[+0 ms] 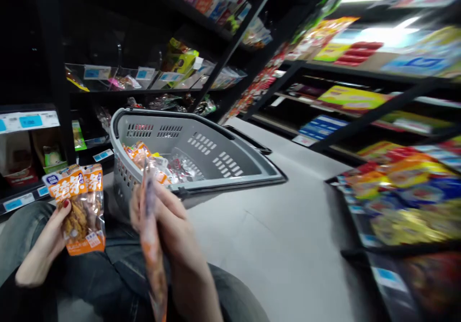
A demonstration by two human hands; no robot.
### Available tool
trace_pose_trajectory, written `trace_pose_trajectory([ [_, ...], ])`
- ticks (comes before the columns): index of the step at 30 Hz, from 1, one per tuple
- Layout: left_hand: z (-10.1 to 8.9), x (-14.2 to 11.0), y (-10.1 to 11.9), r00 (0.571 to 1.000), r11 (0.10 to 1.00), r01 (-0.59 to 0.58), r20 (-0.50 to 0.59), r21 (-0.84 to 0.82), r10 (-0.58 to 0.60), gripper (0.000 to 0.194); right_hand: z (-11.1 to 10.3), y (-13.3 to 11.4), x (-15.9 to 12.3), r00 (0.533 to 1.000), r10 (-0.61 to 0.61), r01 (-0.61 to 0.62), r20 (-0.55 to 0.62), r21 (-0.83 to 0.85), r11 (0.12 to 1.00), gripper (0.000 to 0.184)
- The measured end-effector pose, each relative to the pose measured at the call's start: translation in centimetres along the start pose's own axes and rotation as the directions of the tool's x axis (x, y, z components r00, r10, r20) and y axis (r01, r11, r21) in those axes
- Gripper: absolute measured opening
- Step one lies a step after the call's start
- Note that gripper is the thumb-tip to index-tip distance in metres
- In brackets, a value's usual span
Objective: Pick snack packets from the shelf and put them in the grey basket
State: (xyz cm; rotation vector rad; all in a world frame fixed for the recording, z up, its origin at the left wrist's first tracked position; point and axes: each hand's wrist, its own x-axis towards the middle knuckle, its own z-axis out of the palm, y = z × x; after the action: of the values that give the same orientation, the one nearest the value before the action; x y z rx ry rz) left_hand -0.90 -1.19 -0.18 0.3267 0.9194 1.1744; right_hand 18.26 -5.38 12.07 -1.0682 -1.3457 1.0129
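At far left, price labels line the shelf edge, facing outward, presumably for reading. The left hand pinches an orange snack packet low on its left side, thumb on the front, the remaining fingers hidden behind. This grip leaves the printed upper face exposed; another packet appears to overlap behind it. Both hands are above the jeans. The right hand has its fingers closed around the upper part of a second packet, held edge-on and upright; blur obscures exact finger contact. The grey basket sits on the floor beyond the hands, open side up and within apparent easy reach, with loose packets toward its left end. At right, bagged goods fill a low display, likely angled for visibility.
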Motion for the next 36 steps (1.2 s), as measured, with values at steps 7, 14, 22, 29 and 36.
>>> trace_pose_trajectory([
  [7, 0.6, -1.3, 0.1, 0.828, 0.966, 0.083, 0.556, -0.243, 0.069, 0.022, 0.1, 0.6, -0.8, 0.921, -0.325, -0.029, -0.215, -0.869, 0.494, 0.024],
  [14, 0.4, -1.1, -1.3, 0.906, 0.978, 0.118, 0.421, -0.169, -0.037, 0.027, 3.8, 4.5, 1.1, 0.980, -0.196, 0.074, -0.032, -0.856, 0.512, 0.024],
  [22, 1.4, -0.8, -1.1, 0.994, 0.995, 0.052, 0.100, -0.090, -0.043, 0.038, 3.3, 4.8, 1.4, 0.963, -0.258, 0.112, -0.081, -0.748, 0.654, 0.020],
  [29, 1.2, -0.1, -2.1, 0.960, 0.935, -0.259, 0.171, 0.243, 0.221, 0.039, 5.0, 5.3, 1.0, 0.999, 0.040, -0.011, 0.031, -0.639, 0.769, 0.017],
  [36, 0.0, 0.2, -1.9, 0.934, 0.931, -0.324, 0.218, 0.170, 0.285, 0.059, 4.6, 5.1, 1.2, 0.989, -0.079, 0.041, -0.126, -0.276, 0.960, 0.024],
])
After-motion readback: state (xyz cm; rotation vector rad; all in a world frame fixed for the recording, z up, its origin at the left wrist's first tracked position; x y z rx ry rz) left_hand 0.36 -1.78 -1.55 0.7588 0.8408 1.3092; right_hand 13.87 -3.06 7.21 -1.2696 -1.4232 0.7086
